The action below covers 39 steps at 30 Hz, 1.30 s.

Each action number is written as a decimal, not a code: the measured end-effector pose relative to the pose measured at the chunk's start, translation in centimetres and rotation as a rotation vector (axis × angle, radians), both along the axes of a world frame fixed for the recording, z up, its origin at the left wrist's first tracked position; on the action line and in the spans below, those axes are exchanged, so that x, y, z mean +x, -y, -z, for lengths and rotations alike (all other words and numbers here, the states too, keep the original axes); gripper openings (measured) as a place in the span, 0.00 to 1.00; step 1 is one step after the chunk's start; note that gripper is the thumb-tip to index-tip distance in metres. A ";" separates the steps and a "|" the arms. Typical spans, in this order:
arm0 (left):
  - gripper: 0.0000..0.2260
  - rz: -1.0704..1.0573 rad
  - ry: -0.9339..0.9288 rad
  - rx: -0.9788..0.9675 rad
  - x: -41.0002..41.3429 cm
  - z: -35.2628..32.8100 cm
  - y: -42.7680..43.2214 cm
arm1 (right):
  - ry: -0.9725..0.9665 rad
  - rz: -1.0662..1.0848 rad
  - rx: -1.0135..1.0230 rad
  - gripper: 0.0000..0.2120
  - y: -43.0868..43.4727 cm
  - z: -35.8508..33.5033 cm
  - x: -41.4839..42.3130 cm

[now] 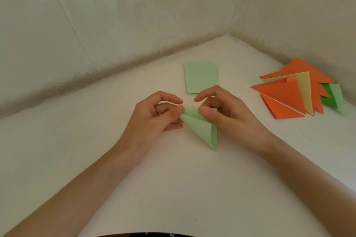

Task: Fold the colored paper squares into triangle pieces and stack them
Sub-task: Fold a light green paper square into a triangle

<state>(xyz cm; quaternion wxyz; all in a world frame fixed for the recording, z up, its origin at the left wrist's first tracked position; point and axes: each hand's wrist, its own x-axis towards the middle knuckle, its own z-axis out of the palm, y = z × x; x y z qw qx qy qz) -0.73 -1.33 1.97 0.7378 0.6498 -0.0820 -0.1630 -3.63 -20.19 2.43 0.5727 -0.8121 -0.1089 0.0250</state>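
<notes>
**A:** What were the hands doing?

**B:** The left hand point(159, 113) pinched the upper left corner of the green piece point(202, 129) between thumb and fingers. The right hand point(221, 113) pinched its top edge from the other side, thumb on the paper. Neither hand was spread.

**A:** Why hold it so?

**B:** I judged they were setting a crease. Two pinches along the top kept the layers lined up, while the point hung toward six o'clock over the bench point(115, 159). I could not tell whether it touched.

**A:** And around them?

**B:** A flat green sheet point(201, 77) lay at twelve o'clock, just beyond the right hand, probably next to be folded. The stack point(285, 94) of orange, yellow and green triangles sat at two o'clock, well apart, close to the wall point(308, 25), likely to keep it out of the working spot.

**A:** Anything in the way?

**B:** Nothing lay between hands and stack. The corner left little room behind it.
</notes>
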 end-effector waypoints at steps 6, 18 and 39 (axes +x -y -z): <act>0.09 0.002 0.046 0.007 -0.2 -0.3 0.3 | 0.075 0.063 -0.042 0.06 -0.9 0.7 0.1; 0.06 0.209 0.214 0.083 0.6 -0.1 -0.4 | 0.122 0.042 -0.001 0.04 0.0 0.2 0.2; 0.06 -0.098 0.295 0.290 0.9 1.0 0.5 | 0.252 0.024 -0.569 0.11 -0.2 0.6 0.6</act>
